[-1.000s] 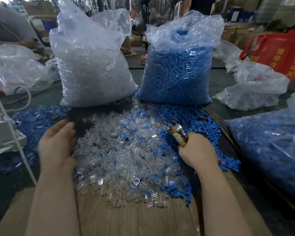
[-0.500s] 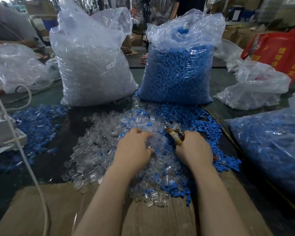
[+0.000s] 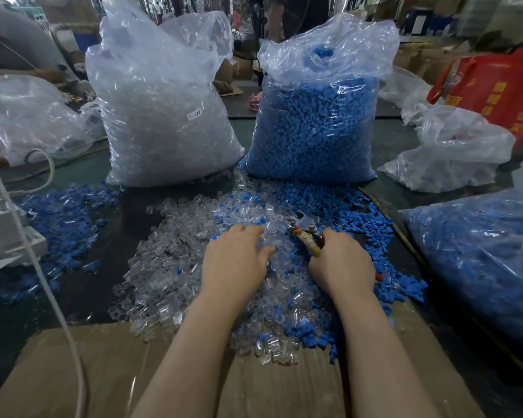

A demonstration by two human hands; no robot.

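Note:
A loose heap of small clear plastic pieces (image 3: pixel 175 267) mixed with blue plastic pieces (image 3: pixel 357 218) covers the table in front of me. My left hand (image 3: pixel 234 260) lies palm down on the heap's middle, fingers reaching into the clear pieces; whether it holds one is hidden. My right hand (image 3: pixel 341 263) grips the wrapped handles of a pair of metal pliers (image 3: pixel 304 226), whose jaws point away from me over the pile, just right of my left fingertips.
Two tall plastic bags stand behind the heap: clear pieces (image 3: pixel 160 116) at left, blue pieces (image 3: pixel 317 122) at right. Another blue-filled bag (image 3: pixel 477 260) lies at right, a white device with cable (image 3: pixel 6 233) at left, cardboard (image 3: pixel 103 372) near me.
My left hand swept from the pile's left edge to its middle and has settled beside the pliers. The right hand and pliers barely moved.

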